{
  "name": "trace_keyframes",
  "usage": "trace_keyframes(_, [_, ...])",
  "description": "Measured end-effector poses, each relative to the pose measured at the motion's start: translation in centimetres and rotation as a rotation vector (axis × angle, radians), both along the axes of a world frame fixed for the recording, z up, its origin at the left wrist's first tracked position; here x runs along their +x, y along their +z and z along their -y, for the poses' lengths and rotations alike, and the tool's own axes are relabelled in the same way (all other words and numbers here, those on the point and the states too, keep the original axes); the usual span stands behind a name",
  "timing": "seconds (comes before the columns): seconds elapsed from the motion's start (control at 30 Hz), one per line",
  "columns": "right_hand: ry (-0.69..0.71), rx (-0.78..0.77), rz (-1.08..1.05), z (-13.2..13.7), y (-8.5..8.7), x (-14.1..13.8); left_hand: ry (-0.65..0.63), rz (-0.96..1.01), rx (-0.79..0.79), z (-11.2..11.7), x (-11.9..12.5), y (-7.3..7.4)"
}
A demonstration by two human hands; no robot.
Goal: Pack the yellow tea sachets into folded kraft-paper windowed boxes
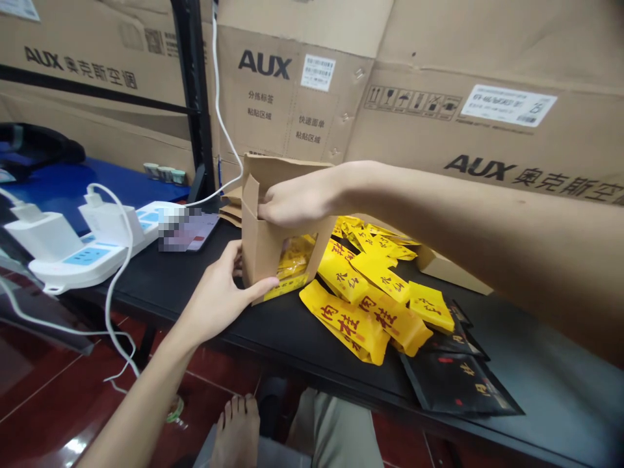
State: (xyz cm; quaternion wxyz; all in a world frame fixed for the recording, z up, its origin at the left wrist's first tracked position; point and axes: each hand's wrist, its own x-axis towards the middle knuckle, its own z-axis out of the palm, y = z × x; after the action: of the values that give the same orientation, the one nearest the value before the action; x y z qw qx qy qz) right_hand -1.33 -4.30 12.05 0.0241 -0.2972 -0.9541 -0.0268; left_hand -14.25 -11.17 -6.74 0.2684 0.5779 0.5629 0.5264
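A small brown kraft box (260, 250) with a clear window stands upright on the black table (205, 286). Yellow sachets show through the window. My left hand (221, 292) grips the box's lower left corner, thumb along its front. My right hand (295, 201) reaches over the open top, fingers curled on the flap at the rim. A pile of yellow sachets (375, 286) with red characters lies just right of the box. Black sachets (455, 374) lie at the pile's right end.
A white power strip (92, 250) with plugged chargers and cables sits at the left. Beside it lies a phone (188, 229). Large AUX cardboard cartons (439, 104) stand close behind. A flat kraft box (446, 266) lies behind the sachets. My bare foot (238, 429) shows below the table edge.
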Motion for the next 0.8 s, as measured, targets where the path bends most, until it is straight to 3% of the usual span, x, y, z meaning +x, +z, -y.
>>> trace_keyframes(0.1, [0.016,-0.106,0.082,0.7,0.6,1.5,0.008,0.004,-0.014,0.1,0.0,0.1])
trace_keyframes(0.2, [0.041,-0.126,-0.115,1.4,1.8,4.1,0.012,0.009,-0.013,0.1,0.0,0.0])
trace_keyframes(0.27, [-0.007,-0.046,-0.264,1.3,2.4,6.5,0.004,0.010,-0.001,0.0,0.0,-0.1])
trace_keyframes(0.37, [-0.154,0.272,-0.303,-0.6,2.2,10.9,-0.010,0.008,0.017,-0.1,-0.1,-0.3])
trace_keyframes(0.43, [-0.222,0.399,-0.210,-2.6,1.1,14.1,-0.011,0.009,0.020,-0.2,-0.2,-0.4])
trace_keyframes(0.5, [-0.265,0.431,-0.088,-4.8,-0.7,17.5,-0.009,0.015,0.019,-0.2,-0.2,-0.5])
trace_keyframes(0.7, [-0.484,0.311,0.153,-8.3,-7.4,25.8,0.000,0.016,0.008,0.0,0.0,-0.3])
trace_keyframes(0.8, [-0.472,0.300,0.197,-8.8,-10.3,28.2,0.021,0.009,0.002,0.1,0.0,-0.2])
